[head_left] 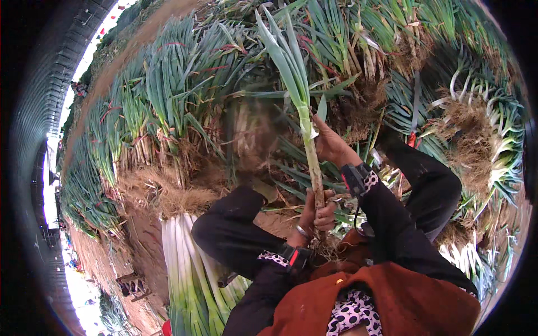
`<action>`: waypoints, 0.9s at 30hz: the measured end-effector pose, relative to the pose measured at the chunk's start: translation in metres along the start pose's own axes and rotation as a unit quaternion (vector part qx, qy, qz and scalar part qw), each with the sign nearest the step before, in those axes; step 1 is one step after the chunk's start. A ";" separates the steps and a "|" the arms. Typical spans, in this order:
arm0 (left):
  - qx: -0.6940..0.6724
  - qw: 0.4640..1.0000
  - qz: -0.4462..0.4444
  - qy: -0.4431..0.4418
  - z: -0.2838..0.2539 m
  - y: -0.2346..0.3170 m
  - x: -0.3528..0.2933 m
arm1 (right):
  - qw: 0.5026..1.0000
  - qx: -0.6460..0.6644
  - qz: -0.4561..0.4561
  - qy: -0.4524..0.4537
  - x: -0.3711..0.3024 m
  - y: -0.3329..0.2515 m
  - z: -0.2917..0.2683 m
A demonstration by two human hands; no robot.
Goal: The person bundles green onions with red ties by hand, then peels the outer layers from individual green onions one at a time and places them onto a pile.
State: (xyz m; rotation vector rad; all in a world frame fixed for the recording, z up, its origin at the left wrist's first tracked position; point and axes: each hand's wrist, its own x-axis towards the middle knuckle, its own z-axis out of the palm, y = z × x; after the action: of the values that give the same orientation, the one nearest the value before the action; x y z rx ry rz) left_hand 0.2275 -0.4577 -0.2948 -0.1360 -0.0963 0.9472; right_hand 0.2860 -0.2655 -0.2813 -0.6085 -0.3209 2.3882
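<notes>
Just past the rust-brown top (431, 297), one long green onion (306, 126) is standing up and leaning a little to the left. Its green leaves (287, 64) are pointing away from the top, and its hairy roots (329, 251) are hanging close to the top. The left hand (315, 217) is clamping on the low end of the stalk, with its fingers curling around it just above the roots. The right hand (334, 144) is touching the stalk higher up, farther from the top. The stalk is hiding some of its fingers, so I cannot tell if that hand is gripping hard. A black band (355, 178) is sitting on the right wrist. Two black trouser legs (235, 227) are bending on both sides, past the top. To the left of the top, fat white stalks (185, 257) are lying side by side, with their roots pointing away. Far past the top, on the left, many bundles (174, 84) are standing close together. Past the top on the right, a long grey tool with a red handle (412, 139) is resting near a big pile of onions (500, 140).
</notes>
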 end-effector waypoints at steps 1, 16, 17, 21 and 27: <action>0.044 0.999 0.007 0.028 -0.001 -0.004 0.003 | 0.999 -0.030 0.013 0.034 0.009 -0.002 -0.013; 0.366 0.780 0.342 0.374 0.024 0.175 0.057 | 0.866 -0.477 -0.103 0.106 -0.012 0.015 0.000; 0.402 0.756 0.372 0.359 0.035 0.191 0.052 | 0.884 -0.446 -0.108 0.087 -0.019 0.017 -0.002; 0.388 0.701 0.444 0.401 0.124 0.212 0.053 | 0.645 -0.750 -0.086 0.119 -0.083 0.023 -0.142; 0.552 0.624 0.499 0.239 0.158 0.251 0.010 | 0.591 -0.766 -0.153 0.200 -0.069 -0.016 -0.094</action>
State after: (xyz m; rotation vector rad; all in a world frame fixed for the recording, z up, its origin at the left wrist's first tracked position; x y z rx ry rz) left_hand 0.0097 -0.2934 -0.1781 0.8115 1.1960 1.8870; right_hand 0.3888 -0.2911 -0.3333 -1.5493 -2.0956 0.9869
